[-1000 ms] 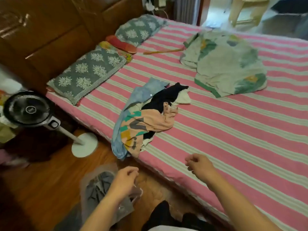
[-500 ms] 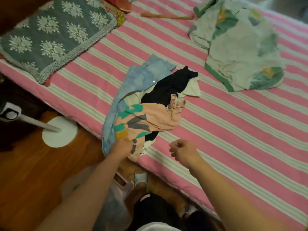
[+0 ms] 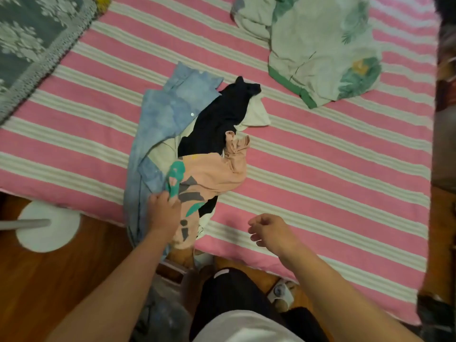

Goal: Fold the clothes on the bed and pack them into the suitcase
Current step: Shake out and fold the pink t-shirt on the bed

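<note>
The left hand (image 3: pixel 164 208) now has its fingers curled into the near edge of the peach printed top (image 3: pixel 209 176), pinching the cloth where it lies against the blue garment (image 3: pixel 160 124); a second ago that hand was down by a plastic bag near the floor, and half a second ago it had only just reached the pile. The right hand (image 3: pixel 270 230) hovers just above the striped bedsheet (image 3: pixel 345 169), near the pile, fingers loosely curled and holding nothing, much as it was a moment back. The pile itself sits at the bed's near edge, unfolded: the peach top over a black garment (image 3: pixel 222 114), with a white piece (image 3: pixel 256 114) peeking out beyond it and the blue one draping over the side. A floral blanket (image 3: pixel 320 45) lies well apart, farther up the bed, and a grey pillow (image 3: pixel 32 33) at the far left. No suitcase is in view. The folding looks to be just starting, with the first garment taken hold of and probably about to be pulled free.
</note>
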{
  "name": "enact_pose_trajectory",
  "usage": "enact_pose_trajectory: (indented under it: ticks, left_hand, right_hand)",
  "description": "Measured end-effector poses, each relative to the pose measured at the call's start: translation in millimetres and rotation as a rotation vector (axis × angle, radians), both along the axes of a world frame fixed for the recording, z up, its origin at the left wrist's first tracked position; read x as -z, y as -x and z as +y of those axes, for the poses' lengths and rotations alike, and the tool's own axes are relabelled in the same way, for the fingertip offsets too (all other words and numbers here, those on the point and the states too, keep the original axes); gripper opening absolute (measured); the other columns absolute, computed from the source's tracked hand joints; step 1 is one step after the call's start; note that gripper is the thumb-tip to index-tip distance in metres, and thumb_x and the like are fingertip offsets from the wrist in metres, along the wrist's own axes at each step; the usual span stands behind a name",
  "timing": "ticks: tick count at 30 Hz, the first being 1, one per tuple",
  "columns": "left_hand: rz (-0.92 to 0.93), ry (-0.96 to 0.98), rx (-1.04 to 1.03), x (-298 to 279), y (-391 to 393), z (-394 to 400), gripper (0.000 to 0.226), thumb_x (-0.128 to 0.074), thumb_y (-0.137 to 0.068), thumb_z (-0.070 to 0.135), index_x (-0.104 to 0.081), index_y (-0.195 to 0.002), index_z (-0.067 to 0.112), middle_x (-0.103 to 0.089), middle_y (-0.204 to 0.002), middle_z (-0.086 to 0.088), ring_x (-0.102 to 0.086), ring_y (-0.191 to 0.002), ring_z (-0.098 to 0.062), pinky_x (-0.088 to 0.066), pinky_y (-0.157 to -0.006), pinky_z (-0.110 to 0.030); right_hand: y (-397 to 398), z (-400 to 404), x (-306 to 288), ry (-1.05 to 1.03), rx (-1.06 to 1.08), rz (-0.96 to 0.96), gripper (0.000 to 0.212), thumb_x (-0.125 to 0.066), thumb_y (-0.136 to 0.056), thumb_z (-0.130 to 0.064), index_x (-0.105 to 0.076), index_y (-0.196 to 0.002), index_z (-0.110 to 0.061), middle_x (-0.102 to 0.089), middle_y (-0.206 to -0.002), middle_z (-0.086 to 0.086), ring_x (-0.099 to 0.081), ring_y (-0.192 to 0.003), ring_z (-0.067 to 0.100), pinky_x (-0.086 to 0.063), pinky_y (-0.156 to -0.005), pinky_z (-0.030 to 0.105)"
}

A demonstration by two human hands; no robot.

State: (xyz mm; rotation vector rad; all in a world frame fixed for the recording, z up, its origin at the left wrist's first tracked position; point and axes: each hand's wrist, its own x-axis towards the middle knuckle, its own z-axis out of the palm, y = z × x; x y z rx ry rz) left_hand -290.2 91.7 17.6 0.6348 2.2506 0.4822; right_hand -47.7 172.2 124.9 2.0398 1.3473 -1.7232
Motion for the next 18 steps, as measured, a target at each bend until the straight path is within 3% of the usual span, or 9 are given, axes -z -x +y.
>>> enact_pose_trajectory:
  ticks: [3, 6, 9, 11, 14, 16, 18]
  left_hand:
    - [-0.138, -0.199, 0.197, -72.8, -68.6, 1.2, 0.015, -0.06, -0.091, 0.011, -0.05, -0.081, 0.013, -0.052, -0.095, -0.003, -0.051, -0.077, -0.017, -0.036, -0.064, -0.029]
    - [-0.408, -0.3, 0.349, -137.5, -136.7, 12.1, 0.008, -0.061, -0.093, 0.018, -0.059, -0.087, 0.014, -0.059, -0.087, -0.002, -0.058, -0.077, -0.02, -0.046, -0.065, -0.036]
    - [-0.585, -0.376, 0.358, -195.2, -182.1, 40.4, 0.017, -0.064, -0.095, 0.02, -0.055, -0.085, 0.009, -0.057, -0.079, -0.004, -0.053, -0.071, -0.011, -0.045, -0.065, -0.028]
    - [-0.722, -0.417, 0.342, -229.5, -203.9, 60.3, 0.012, -0.061, -0.098, 0.012, -0.064, -0.089, 0.019, -0.064, -0.088, 0.001, -0.06, -0.084, -0.012, -0.049, -0.078, -0.028]
    - [-0.979, -0.443, 0.217, -277.4, -236.2, 85.4, 0.037, -0.047, -0.099, -0.008, -0.068, -0.115, 0.018, -0.068, -0.121, -0.009, -0.067, -0.111, -0.023, -0.055, -0.093, -0.034]
    - [-1.041, -0.515, 0.176, -304.7, -267.1, 98.7, 0.049, -0.041, -0.095, -0.017, -0.065, -0.125, 0.013, -0.064, -0.133, -0.014, -0.064, -0.12, -0.026, -0.056, -0.097, -0.034]
    - [-1.047, -0.591, 0.17, -335.0, -303.4, 107.5, 0.053, -0.04, -0.093, -0.021, -0.062, -0.13, 0.01, -0.064, -0.132, -0.016, -0.066, -0.117, -0.025, -0.058, -0.092, -0.032]
  right_hand:
    - [-15.6, -4.1, -28.9, -0.065, -0.047, 0.099, 0.025, -0.049, -0.099, -0.002, -0.064, -0.113, -0.017, -0.068, -0.102, 0.005, -0.065, -0.082, 0.019, -0.055, -0.074, 0.033]
    - [-41.0, -5.0, -61.2, -0.175, -0.147, 0.295, 0.062, -0.061, -0.091, 0.003, -0.05, -0.139, -0.035, -0.064, -0.123, -0.005, -0.068, -0.101, 0.014, -0.058, -0.084, 0.029]
    - [-83.7, -1.1, -97.7, -0.274, -0.101, 0.436, 0.086, -0.067, -0.083, 0.005, -0.039, -0.148, -0.043, -0.064, -0.13, -0.013, -0.065, -0.113, 0.008, -0.058, -0.09, 0.035]
    - [-124.2, 4.3, -122.1, -0.376, 0.014, 0.515, 0.087, -0.072, -0.083, 0.002, -0.038, -0.15, -0.043, -0.058, -0.139, -0.015, -0.061, -0.122, 0.011, -0.056, -0.093, 0.037]
    - [-189.9, 11.6, -155.4, -0.451, 0.155, 0.656, 0.081, -0.074, -0.088, -0.006, -0.036, -0.15, -0.041, -0.049, -0.148, -0.016, -0.06, -0.124, 0.009, -0.056, -0.093, 0.035]
    - [-223.8, 15.6, -169.1, -0.48, 0.099, 0.662, 0.081, -0.079, -0.086, -0.013, -0.037, -0.149, -0.041, -0.055, -0.143, -0.015, -0.061, -0.122, 0.007, -0.055, -0.094, 0.032]
    - [-248.8, 20.9, -177.2, -0.624, -0.065, 0.493, 0.066, -0.077, -0.085, -0.009, -0.049, -0.136, -0.041, -0.069, -0.122, -0.01, -0.066, -0.108, 0.009, -0.054, -0.086, 0.031]
